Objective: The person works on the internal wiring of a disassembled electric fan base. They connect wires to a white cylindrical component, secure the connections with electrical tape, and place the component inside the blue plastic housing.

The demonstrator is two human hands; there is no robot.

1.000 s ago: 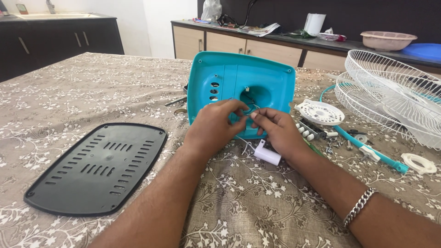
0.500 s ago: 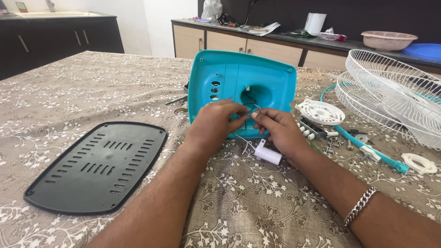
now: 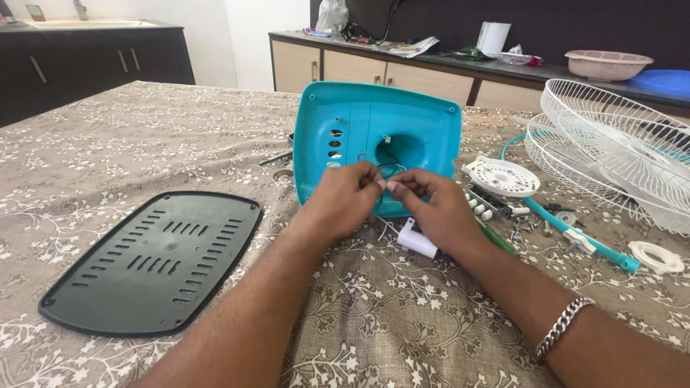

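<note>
Vented plate (image 3: 154, 260) left of housing (image 3: 377, 144), grilles (image 3: 611, 144) right.

Floral-clothed table (image 3: 108, 144); dark cabinet (image 3: 93, 54) left; white wall (image 3: 251, 36); beige-drawered counter (image 3: 402, 68) behind.

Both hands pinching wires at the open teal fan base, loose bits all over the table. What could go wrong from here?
1. The left hand and right hand pinch thin wires at the teal base; a tug might pull one loose inside.
2. The white cylinder part dangles under the right hand and could strain its lead.
3. Small screws lie loose by the teal tube; a forearm sweep could scatter them.
</note>
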